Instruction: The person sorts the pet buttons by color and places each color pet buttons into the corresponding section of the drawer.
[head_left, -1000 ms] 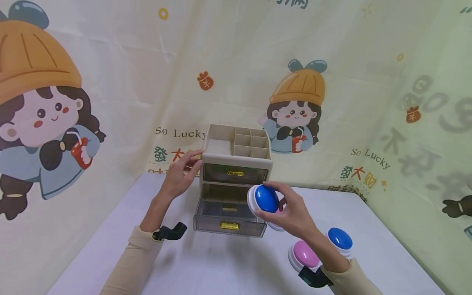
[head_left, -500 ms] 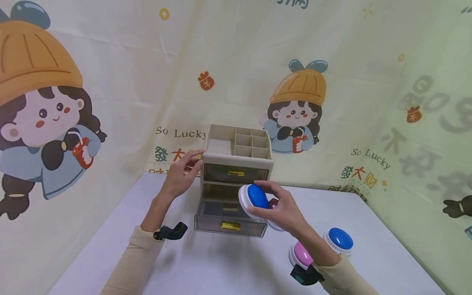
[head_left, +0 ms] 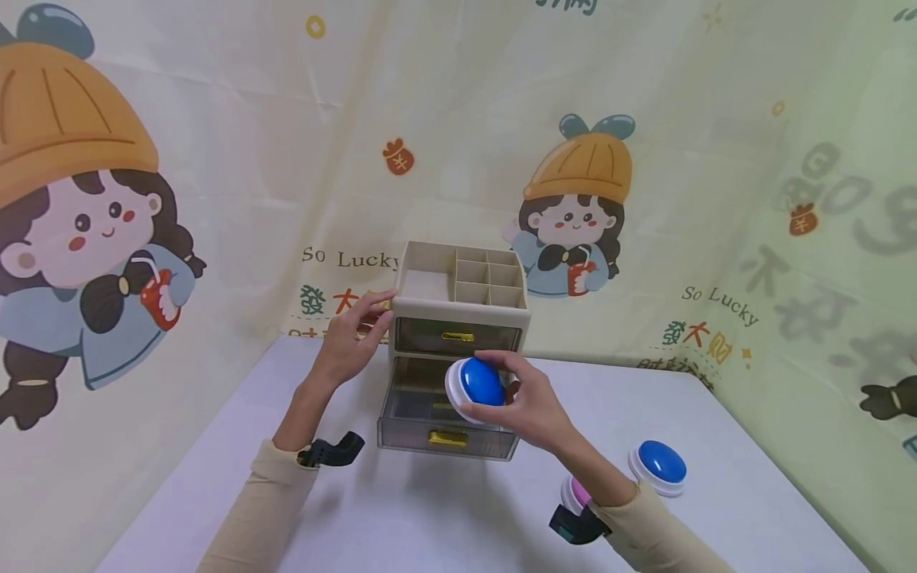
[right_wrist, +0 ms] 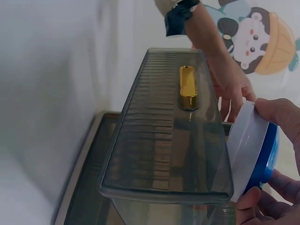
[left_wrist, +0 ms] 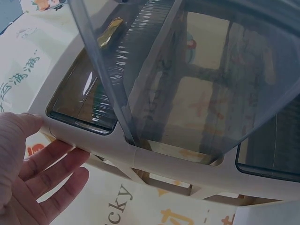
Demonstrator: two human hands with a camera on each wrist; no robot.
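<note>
My right hand pinches a blue-topped push button with a white base, thumb and fingers at its rim. The button hangs over the pulled-out middle drawer of a cream desktop organizer. In the right wrist view its white base is beside the drawer's clear wall. My left hand touches the organizer's left side near the top corner, fingers relaxed. In the left wrist view, the left thumb and fingertips lie along the side of the cream frame.
Another blue button stands on the white table to the right. A pink button is partly hidden by my right forearm. The organizer's top drawer is closed, with divided compartments above it. A printed cloth hangs behind.
My right hand has moved left with the blue button, from the drawer's right edge to over the drawer. A pink button behind that hand is now hidden. The left hand stays in place.
</note>
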